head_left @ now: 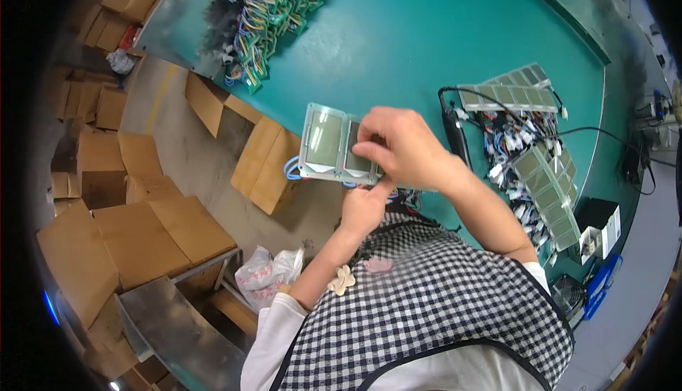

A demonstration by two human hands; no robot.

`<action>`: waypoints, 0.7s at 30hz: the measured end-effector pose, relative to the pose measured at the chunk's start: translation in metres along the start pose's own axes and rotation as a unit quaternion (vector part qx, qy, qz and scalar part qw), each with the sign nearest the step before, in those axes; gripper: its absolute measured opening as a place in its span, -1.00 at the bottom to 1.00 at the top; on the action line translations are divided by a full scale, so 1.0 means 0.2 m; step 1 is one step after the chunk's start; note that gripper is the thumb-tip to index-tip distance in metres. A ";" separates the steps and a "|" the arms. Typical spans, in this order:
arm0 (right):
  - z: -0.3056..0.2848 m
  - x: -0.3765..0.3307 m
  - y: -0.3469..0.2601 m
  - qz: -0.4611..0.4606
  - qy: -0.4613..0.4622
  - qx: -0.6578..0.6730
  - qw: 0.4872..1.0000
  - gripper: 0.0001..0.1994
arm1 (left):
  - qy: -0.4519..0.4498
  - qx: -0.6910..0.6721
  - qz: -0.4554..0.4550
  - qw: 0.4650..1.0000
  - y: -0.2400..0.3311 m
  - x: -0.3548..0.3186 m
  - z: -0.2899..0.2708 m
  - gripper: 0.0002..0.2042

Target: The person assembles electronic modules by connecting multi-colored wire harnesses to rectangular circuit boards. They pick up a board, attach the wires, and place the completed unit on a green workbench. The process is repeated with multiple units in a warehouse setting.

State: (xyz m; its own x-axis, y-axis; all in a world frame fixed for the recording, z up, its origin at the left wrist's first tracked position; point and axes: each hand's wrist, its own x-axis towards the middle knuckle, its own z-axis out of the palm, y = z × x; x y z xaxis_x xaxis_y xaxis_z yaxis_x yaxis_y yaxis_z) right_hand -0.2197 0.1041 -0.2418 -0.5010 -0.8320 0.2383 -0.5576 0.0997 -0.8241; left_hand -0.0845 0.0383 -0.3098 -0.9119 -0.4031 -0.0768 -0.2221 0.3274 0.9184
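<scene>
A panel of LCD screens (324, 141) in a pale frame is tilted up in front of my body. My left hand (362, 210) grips it at its lower edge, the fingers closed and partly hidden. Over the panel's right-hand screen, my right hand (410, 142) has thumb and fingers curled into a pinch. Whatever lies between those fingertips, if anything, is too small to make out. Blue wires (292, 169) stick out at the panel's left side, and more wires hang below it near my apron.
Green circuit boards with wires (284, 14) are heaped at the table's far left. At the right lie more screen panels (543, 185), white-plugged cables (501, 142) and a black corded tool (456, 132). Cardboard boxes (266, 156) stand on the floor left; a plastic bag (266, 274) hangs nearby.
</scene>
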 end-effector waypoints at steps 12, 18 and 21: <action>-0.02 0.02 -0.08 0.011 -0.020 -0.021 1.000 -0.76 | 0.050 -0.070 -0.025 0.996 0.04 0.07 0.04 -0.69; -0.02 0.00 -0.08 0.002 -0.030 0.004 1.000 -0.82 | 0.010 -0.080 -0.059 0.995 0.05 0.06 0.04 -0.60; 0.00 -0.01 -0.06 -0.017 -0.039 0.011 0.999 -0.83 | 0.015 -0.067 -0.075 0.995 0.02 0.05 0.04 -0.61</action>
State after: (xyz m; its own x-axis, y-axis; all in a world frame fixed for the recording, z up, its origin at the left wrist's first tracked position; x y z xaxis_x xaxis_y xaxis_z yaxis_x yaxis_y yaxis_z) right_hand -0.2130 0.1047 -0.2324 -0.4287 -0.8749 0.2254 -0.5573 0.0598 -0.8281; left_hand -0.0978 0.0426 -0.3106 -0.8609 -0.4650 -0.2067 -0.3049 0.1462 0.9411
